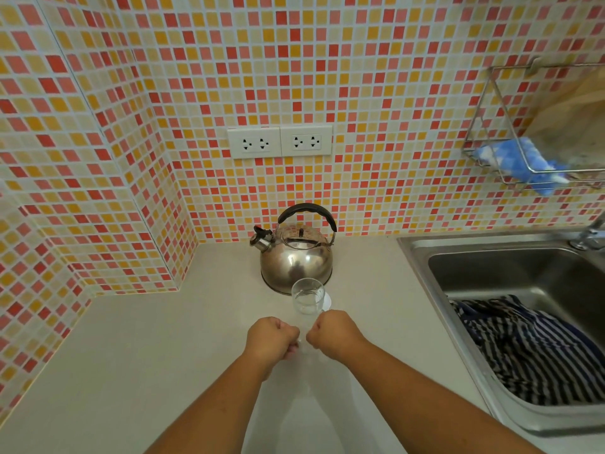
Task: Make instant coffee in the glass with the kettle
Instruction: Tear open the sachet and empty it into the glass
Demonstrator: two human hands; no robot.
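A steel kettle (296, 257) with a black handle stands on the counter against the tiled wall, spout to the left. Just in front of it stands a clear glass (307, 296), upright; I cannot make out anything in it. Right in front of the glass, my left hand (271, 339) and my right hand (334, 335) are both fisted, knuckles almost touching. Between them they pinch a small pale packet (302, 344), which is hard to make out. A white tip (327, 302) shows beside the glass above my right hand.
A steel sink (510, 267) sits to the right with a striped cloth (523, 348) in it and a tap at the far right. A wire rack (491, 126) with a blue sponge (520, 162) hangs on the wall. Two wall sockets (280, 141) are above the kettle.
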